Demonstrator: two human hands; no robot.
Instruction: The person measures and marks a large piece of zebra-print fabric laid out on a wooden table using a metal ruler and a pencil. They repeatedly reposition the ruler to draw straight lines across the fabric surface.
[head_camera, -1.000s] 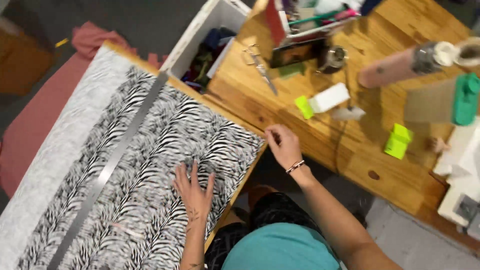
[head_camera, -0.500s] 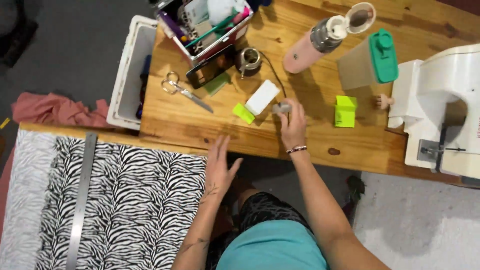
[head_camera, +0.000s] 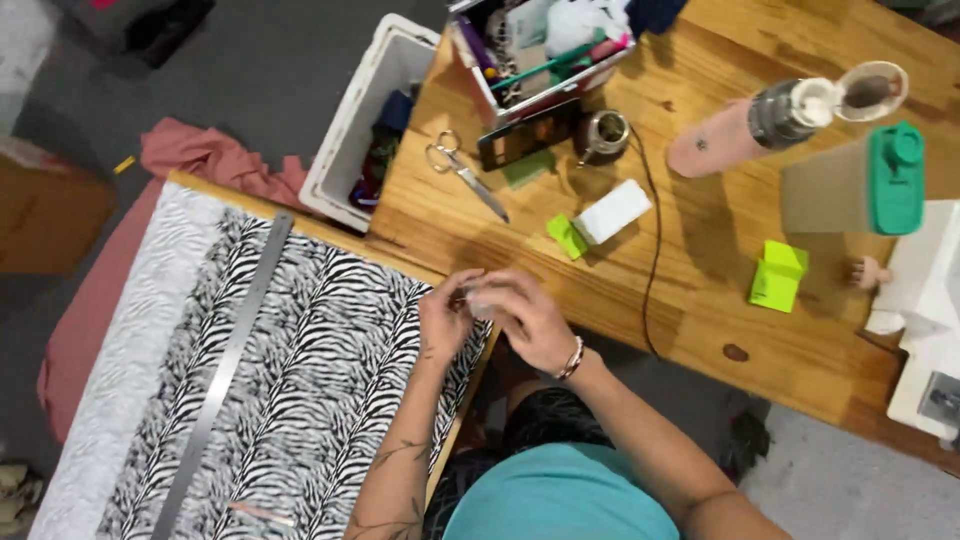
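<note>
Head view, hands: left hand (head_camera: 447, 318) and right hand (head_camera: 525, 318) meet at the bench's near edge, fingers curled together, pinching a small pale object (head_camera: 478, 298), too blurred to identify.
Fabric: zebra-print fabric (head_camera: 300, 370) lies flat, a metal ruler (head_camera: 225, 370) across it, probably for marking.
Bench: scissors (head_camera: 465, 175) lie within reach.

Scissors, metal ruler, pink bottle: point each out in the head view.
scissors (head_camera: 462, 176): head view, on the pivot where handles meet blades.
metal ruler (head_camera: 226, 368): head view, mid-length of the strip lying on the zebra-print fabric.
pink bottle (head_camera: 712, 148): head view, on the pink body, below the grey neck.
</note>
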